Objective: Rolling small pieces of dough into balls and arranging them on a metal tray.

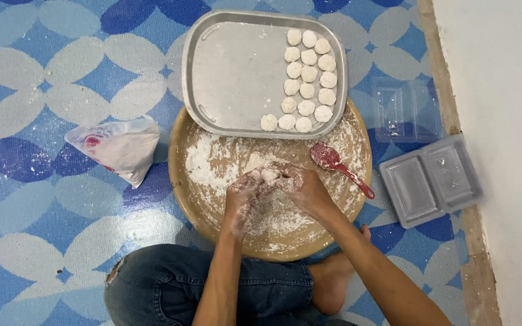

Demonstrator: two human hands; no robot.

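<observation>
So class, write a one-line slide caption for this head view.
Both floured hands shape a dough piece over a round floured board, beside a metal tray of dough balls.

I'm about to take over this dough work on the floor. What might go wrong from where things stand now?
1. The metal tray rests partly on the round board's rim, so a knock might tip it and spill the dough balls.
2. The red spoon lies close to the right hand and may get swept off.
3. Both the right and the left hand are floury, so the dough piece could slip.
</observation>
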